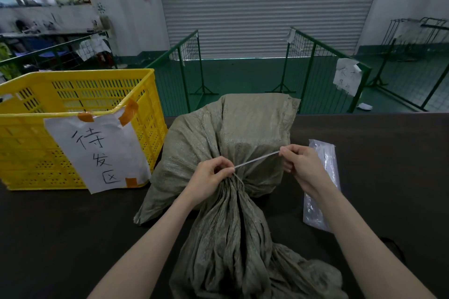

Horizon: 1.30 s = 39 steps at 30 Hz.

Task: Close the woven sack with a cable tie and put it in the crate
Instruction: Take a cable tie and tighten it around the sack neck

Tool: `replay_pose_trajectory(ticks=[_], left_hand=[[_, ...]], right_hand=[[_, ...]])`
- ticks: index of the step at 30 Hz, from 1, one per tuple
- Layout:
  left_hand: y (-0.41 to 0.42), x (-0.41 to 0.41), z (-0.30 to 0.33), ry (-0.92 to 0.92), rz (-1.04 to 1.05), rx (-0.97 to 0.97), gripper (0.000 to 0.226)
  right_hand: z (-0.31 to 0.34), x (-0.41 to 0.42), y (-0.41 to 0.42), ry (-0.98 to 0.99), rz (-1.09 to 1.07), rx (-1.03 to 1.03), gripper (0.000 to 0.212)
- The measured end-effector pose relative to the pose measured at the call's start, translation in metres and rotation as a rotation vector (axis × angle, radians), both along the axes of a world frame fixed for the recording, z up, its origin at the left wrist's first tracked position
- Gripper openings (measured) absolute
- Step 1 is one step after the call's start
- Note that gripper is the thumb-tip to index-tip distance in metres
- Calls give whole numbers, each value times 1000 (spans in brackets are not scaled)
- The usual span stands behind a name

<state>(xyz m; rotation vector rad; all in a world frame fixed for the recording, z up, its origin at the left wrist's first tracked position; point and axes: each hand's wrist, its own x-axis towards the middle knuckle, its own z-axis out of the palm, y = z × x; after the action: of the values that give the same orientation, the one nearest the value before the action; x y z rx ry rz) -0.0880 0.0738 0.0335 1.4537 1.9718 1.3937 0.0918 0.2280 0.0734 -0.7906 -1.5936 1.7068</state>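
Note:
A grey-green woven sack [233, 133] lies on the dark table [60, 221], its neck gathered toward me and its loose mouth spread near the front edge. A thin white cable tie [257, 159] circles the gathered neck and runs taut to the right. My left hand [209, 177] pinches the neck where the tie's head sits. My right hand [301, 165] grips the tie's free tail, held out to the right of the neck. A yellow slatted crate [80, 94] stands at the left, beside the sack.
A white paper sign [97, 150] with handwritten characters is taped to the crate's front. A clear plastic packet [320, 184] lies on the table right of the sack. Beyond the table's far edge stand green mesh barriers [313, 56] on a green floor.

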Motion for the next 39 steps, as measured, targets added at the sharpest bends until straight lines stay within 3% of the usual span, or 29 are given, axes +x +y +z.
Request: replay_pose_trajectory(ticks=[8,12,20,28,39], left_hand=[[-3,4,-9,12,32,-4,9],[0,15,-5,25,45,30,5],[6,26,0,122,39,58,9],[8,23,-4,153,50,48,12],[9,17,-19,236,26,42,12]], right_hand=[[-2,16,-3,46,-17,-63,28],[-5,12,-19,102,-1,-141,42],[-32,-32,-42,-190,9,167,48],[-34,-35,-43,-191,-151,316,48],[-39,-15,-27,-150,-238,306,47]])
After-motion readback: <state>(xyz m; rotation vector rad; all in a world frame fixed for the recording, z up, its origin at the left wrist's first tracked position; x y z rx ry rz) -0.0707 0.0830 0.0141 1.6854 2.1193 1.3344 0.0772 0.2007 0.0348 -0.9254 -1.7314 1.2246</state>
